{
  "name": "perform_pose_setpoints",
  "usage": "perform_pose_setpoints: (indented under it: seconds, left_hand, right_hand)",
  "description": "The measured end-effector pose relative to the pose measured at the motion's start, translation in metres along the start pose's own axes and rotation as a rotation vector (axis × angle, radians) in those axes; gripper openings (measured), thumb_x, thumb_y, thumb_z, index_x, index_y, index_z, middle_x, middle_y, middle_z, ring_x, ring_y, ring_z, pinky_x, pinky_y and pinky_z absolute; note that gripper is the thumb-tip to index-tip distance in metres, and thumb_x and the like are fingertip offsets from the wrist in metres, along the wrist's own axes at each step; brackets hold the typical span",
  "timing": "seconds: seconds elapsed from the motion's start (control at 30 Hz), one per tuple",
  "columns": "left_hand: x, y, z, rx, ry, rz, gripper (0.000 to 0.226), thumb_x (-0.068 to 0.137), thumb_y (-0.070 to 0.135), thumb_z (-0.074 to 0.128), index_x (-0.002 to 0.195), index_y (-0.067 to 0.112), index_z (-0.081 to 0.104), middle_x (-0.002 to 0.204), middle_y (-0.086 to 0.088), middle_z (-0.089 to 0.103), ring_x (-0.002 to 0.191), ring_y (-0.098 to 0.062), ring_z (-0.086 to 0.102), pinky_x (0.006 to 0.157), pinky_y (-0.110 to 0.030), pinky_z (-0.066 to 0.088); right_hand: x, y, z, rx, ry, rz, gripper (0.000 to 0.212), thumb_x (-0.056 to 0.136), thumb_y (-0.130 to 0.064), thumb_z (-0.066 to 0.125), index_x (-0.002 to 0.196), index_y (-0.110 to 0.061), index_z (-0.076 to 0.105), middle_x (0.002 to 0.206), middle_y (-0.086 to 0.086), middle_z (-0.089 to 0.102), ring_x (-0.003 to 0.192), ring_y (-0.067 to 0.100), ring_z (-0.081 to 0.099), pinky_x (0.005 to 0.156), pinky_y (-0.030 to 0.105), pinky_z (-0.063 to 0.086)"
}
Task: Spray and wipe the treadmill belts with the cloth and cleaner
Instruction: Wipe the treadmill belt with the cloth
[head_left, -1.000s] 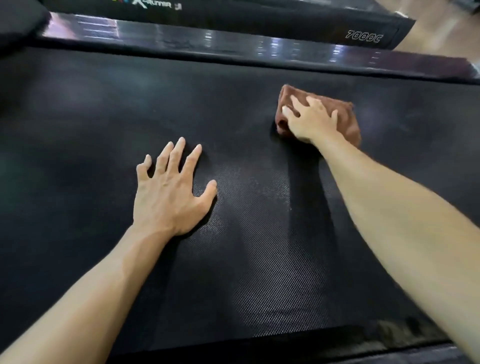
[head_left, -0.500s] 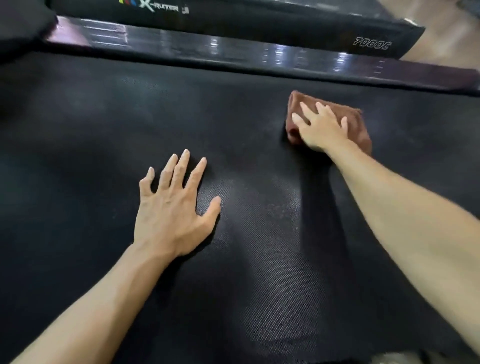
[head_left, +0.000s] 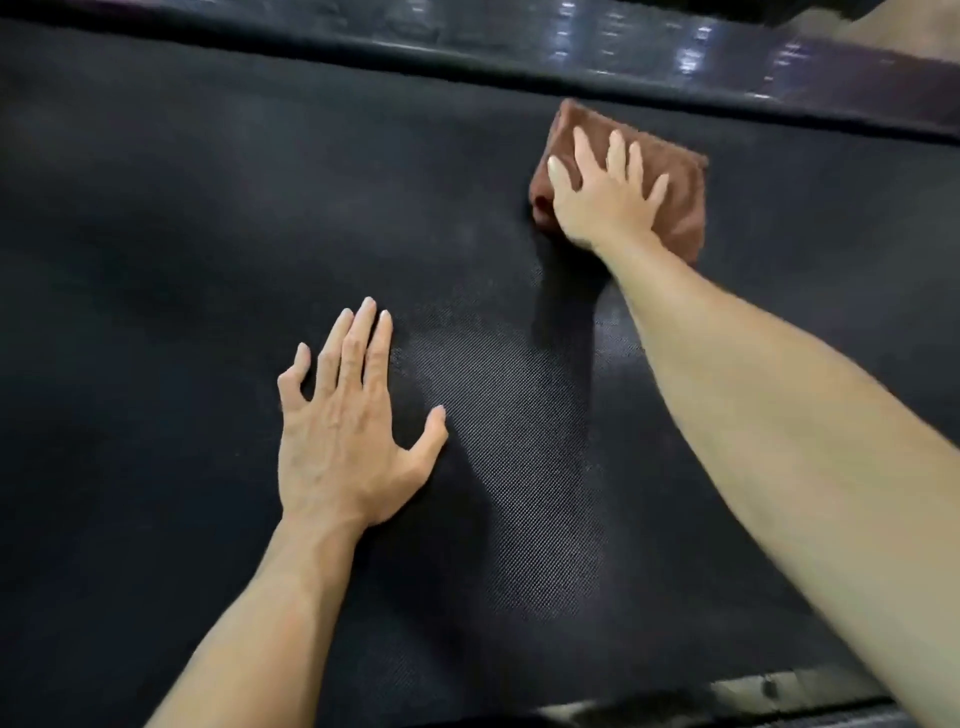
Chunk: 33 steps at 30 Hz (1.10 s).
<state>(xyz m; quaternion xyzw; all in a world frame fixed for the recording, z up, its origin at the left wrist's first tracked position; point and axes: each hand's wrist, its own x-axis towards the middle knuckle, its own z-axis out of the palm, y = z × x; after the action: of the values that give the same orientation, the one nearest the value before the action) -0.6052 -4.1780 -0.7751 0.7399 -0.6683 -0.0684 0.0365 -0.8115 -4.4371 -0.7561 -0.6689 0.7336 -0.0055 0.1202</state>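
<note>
The person leaned over the treadmill belt (head_left: 182, 260) with both bare forearms stretched out across it. The left hand (head_left: 345, 436) lay palm down on the black textured belt, fingers straight and held fairly close together, the thumb splayed out toward the cloth; it held nothing and simply rested there, taking weight by the look of the straight wrist. The right hand (head_left: 605, 200) reached farther, well beyond the left hand, and pressed flat on a folded brown cloth (head_left: 680, 208), fingers spread and extended over its top rather than curled round it. The cloth sat on the belt just short of the glossy side rail (head_left: 675, 57) that ran along the belt's far edge, and it was touching the belt, not the rail, as far as I could make out.

Much of the cloth was covered by the right hand, so its folds underneath could not be seen. The right forearm ran out of view at the frame's edge, and the left forearm was cut off below the elbow. The rail was smeared by blur, showing only streaks of reflected light. On the side of the belt nearest the person, a pale strip (head_left: 779, 686) showed, too dim to identify. No cleaner bottle could be found in view.
</note>
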Motion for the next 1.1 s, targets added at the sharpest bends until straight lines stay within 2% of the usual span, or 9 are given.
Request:
perform_pose_setpoints:
  seconds: [0.23, 0.3, 0.37, 0.47, 0.6, 0.7, 0.8, 0.9, 1.1]
  left_hand:
    - [0.001, 0.002, -0.005, 0.003, -0.050, -0.013, 0.097, 0.087, 0.069, 0.033, 0.163, 0.011, 0.017, 0.172, 0.001, 0.008, 0.158, -0.016, 0.009, 0.122, -0.049, 0.018]
    - [0.002, 0.002, -0.007, 0.007, -0.071, -0.011, 0.097, 0.086, 0.069, 0.033, 0.163, 0.011, 0.016, 0.172, 0.000, 0.007, 0.158, -0.017, 0.008, 0.122, -0.049, 0.017]
    - [0.003, 0.002, -0.008, -0.006, -0.073, -0.016, 0.098, 0.086, 0.068, 0.033, 0.163, 0.010, 0.016, 0.172, 0.000, 0.007, 0.158, -0.017, 0.008, 0.123, -0.049, 0.016]
    - [0.003, 0.002, -0.008, -0.004, -0.076, -0.008, 0.098, 0.086, 0.069, 0.032, 0.163, 0.010, 0.015, 0.172, 0.000, 0.006, 0.158, -0.016, 0.006, 0.123, -0.049, 0.015]
    - [0.003, 0.000, -0.006, -0.001, -0.076, -0.009, 0.099, 0.086, 0.071, 0.030, 0.164, 0.012, 0.013, 0.172, 0.002, 0.004, 0.158, -0.015, 0.004, 0.124, -0.048, 0.015]
    - [0.002, 0.000, -0.007, -0.021, -0.075, -0.004, 0.098, 0.086, 0.070, 0.032, 0.163, 0.011, 0.015, 0.172, 0.001, 0.006, 0.158, -0.015, 0.005, 0.124, -0.049, 0.017]
    - [0.002, 0.001, -0.004, -0.038, -0.048, -0.011, 0.098, 0.086, 0.071, 0.031, 0.163, 0.011, 0.016, 0.172, 0.001, 0.006, 0.158, -0.015, 0.005, 0.124, -0.048, 0.016]
    - [0.001, 0.000, -0.002, -0.040, -0.015, 0.000, 0.098, 0.087, 0.073, 0.028, 0.163, 0.012, 0.015, 0.172, 0.001, 0.007, 0.158, -0.015, 0.005, 0.124, -0.048, 0.016]
    - [-0.002, -0.002, 0.003, -0.070, 0.063, -0.004, 0.104, 0.085, 0.076, 0.025, 0.163, 0.010, 0.010, 0.172, 0.000, 0.004, 0.158, -0.013, 0.005, 0.126, -0.045, 0.012]
  right_hand:
    - [-0.042, -0.048, 0.021, -0.069, -0.059, -0.558, 0.061, 0.103, -0.064, 0.027, 0.161, -0.046, 0.021, 0.173, -0.003, 0.010, 0.160, 0.019, 0.002, 0.126, 0.055, -0.005]
    - [-0.059, -0.005, 0.021, -0.074, -0.028, -0.507, 0.061, 0.102, -0.066, 0.027, 0.160, -0.048, 0.023, 0.173, -0.004, 0.011, 0.160, 0.019, 0.004, 0.126, 0.055, -0.003]
    - [-0.029, 0.016, 0.007, -0.052, -0.003, -0.239, 0.061, 0.102, -0.067, 0.026, 0.161, -0.049, 0.019, 0.174, -0.002, 0.007, 0.160, 0.021, 0.001, 0.126, 0.058, -0.004]
    - [0.033, -0.021, -0.003, 0.003, -0.012, 0.029, 0.064, 0.103, -0.066, 0.019, 0.163, -0.044, 0.013, 0.174, 0.003, -0.001, 0.160, 0.027, -0.007, 0.123, 0.063, -0.008]
    - [0.002, -0.077, 0.016, -0.028, -0.025, -0.323, 0.062, 0.103, -0.065, 0.024, 0.162, -0.046, 0.017, 0.174, 0.001, 0.004, 0.160, 0.026, -0.003, 0.125, 0.059, -0.007]
    - [-0.089, -0.032, 0.030, -0.047, -0.031, -0.559, 0.062, 0.101, -0.066, 0.027, 0.160, -0.048, 0.023, 0.173, -0.005, 0.009, 0.160, 0.020, 0.001, 0.126, 0.055, -0.005]
    - [-0.101, 0.027, 0.024, -0.065, -0.003, -0.368, 0.063, 0.099, -0.070, 0.024, 0.159, -0.052, 0.020, 0.173, -0.007, 0.007, 0.159, 0.017, 0.000, 0.127, 0.054, -0.004]
    - [-0.043, 0.009, 0.014, -0.006, 0.014, -0.104, 0.061, 0.102, -0.069, 0.022, 0.160, -0.053, 0.014, 0.174, -0.004, 0.000, 0.160, 0.019, -0.004, 0.126, 0.057, -0.006]
    - [-0.138, -0.007, 0.041, -0.035, 0.029, -0.494, 0.062, 0.100, -0.069, 0.021, 0.160, -0.052, 0.016, 0.174, -0.008, 0.004, 0.159, 0.014, -0.003, 0.127, 0.052, -0.007]
